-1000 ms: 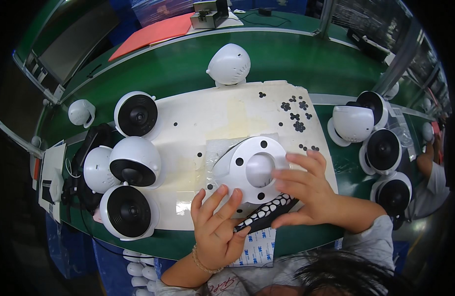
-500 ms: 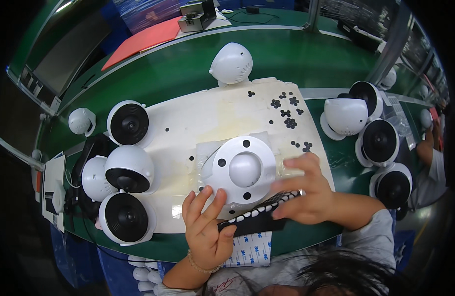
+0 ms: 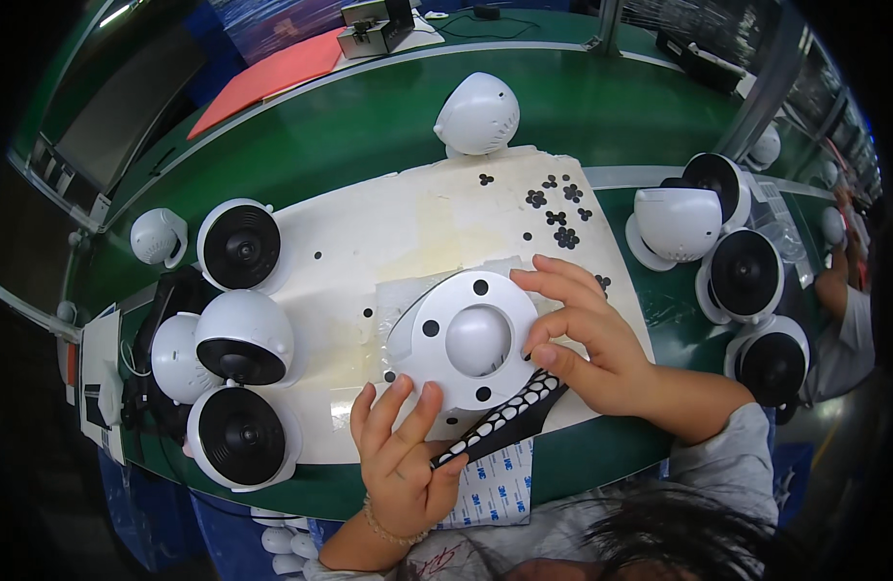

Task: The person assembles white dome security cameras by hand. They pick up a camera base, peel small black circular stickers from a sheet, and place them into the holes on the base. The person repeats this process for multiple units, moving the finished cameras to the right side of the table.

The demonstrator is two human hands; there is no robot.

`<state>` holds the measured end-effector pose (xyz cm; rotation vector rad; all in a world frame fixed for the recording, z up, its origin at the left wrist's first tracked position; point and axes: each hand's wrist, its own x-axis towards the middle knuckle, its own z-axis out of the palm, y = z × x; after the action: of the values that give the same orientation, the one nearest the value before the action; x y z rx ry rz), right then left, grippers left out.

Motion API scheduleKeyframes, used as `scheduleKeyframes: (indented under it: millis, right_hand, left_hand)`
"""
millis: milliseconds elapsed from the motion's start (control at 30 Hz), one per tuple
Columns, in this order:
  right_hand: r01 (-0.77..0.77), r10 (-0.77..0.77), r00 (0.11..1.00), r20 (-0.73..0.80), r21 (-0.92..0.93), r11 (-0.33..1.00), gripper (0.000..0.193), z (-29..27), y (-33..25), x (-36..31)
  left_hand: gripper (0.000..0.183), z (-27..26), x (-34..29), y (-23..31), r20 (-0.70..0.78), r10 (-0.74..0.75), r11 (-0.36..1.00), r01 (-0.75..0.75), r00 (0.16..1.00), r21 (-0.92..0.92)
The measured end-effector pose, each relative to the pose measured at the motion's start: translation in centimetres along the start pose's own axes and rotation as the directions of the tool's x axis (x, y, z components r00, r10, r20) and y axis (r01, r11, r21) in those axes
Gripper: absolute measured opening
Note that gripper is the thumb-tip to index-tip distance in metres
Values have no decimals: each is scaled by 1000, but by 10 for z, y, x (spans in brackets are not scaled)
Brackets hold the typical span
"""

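Note:
A white round camera housing (image 3: pixel 422 358) with a ring-shaped base lies base up in front of me. Black round pads (image 3: pixel 431 328) sit on its ring at the top, left and bottom. My left hand (image 3: pixel 403 460) grips a black sheet with rows of white round gaps (image 3: pixel 504 414) between thumb and fingers, and its raised fingertips reach the ring's lower left edge. At the ring's right side, my right hand (image 3: pixel 587 339) pinches a small dark pad, partly hidden by the fingertips. The sheet's upper end lies just under that hand.
Finished-looking white cameras with black fronts (image 3: pixel 241 436) stand at left, others (image 3: pixel 746 271) at right, and one (image 3: pixel 477 114) at the back. Black scraps (image 3: pixel 565 237) lie on the pale board (image 3: pixel 369 223). A printed backing sheet (image 3: pixel 499 489) hangs at the front edge.
My right hand has moved from above the black sheet to the ring's right side, fingers closing in a pinch. The sheet's right end has dropped flatter; my left hand stays nearly in place.

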<state>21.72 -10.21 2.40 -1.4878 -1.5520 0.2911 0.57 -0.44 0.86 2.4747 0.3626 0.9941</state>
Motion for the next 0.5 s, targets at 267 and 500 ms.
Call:
scheduleKeyframes:
  millis: [267, 500]
  right_hand:
    - [323, -337, 941, 33, -379, 867, 19, -11, 13, -7]
    - [-320, 324, 943, 74, 462, 827, 29, 2, 9, -5]
  left_hand:
    - [25, 0, 0, 2, 2, -14, 1000, 14, 1000, 5]
    - [23, 0, 0, 1, 1, -19, 1000, 19, 1000, -10]
